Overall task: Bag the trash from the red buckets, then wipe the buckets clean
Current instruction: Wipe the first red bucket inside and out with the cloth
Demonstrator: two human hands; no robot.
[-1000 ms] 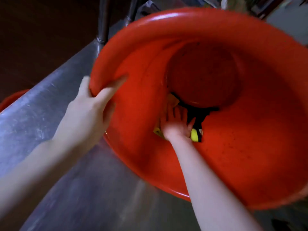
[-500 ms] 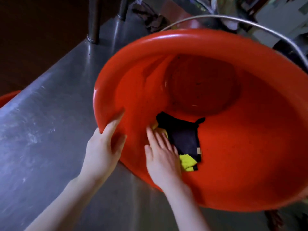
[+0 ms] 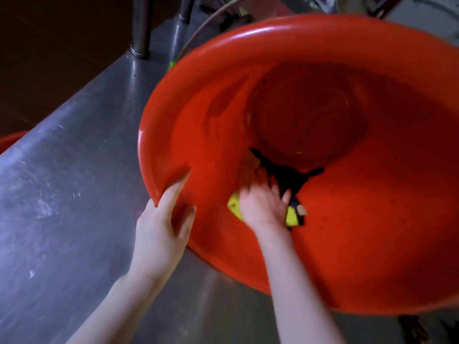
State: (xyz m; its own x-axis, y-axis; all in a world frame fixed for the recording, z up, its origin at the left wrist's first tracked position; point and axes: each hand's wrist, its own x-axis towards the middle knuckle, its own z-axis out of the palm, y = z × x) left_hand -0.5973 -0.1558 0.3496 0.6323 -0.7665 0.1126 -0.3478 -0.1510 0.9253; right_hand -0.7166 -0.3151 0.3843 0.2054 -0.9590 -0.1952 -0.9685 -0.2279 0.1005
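A big red bucket [image 3: 372, 232] lies tipped toward me on a steel counter, its dark round bottom facing the camera. My left hand [image 3: 165, 227] grips the bucket's near left rim, thumb inside and fingers outside. My right hand [image 3: 263, 204] is inside the bucket, pressed flat on a black and yellow cloth [image 3: 291, 214] against the lower inner wall. The hand covers most of the cloth. Small dark specks dot the inner wall.
The scratched steel counter [image 3: 74, 194] runs to the left and below the bucket. Metal posts [image 3: 141, 26] stand at its far end. A second red bucket's rim [image 3: 10, 142] peeks past the counter's left edge. Clutter and a curved wire lie behind the bucket.
My right hand has slid the cloth back up the inner wall, from near the rim toward the bucket's bottom. My left hand stays on the rim. The view has shifted slightly.
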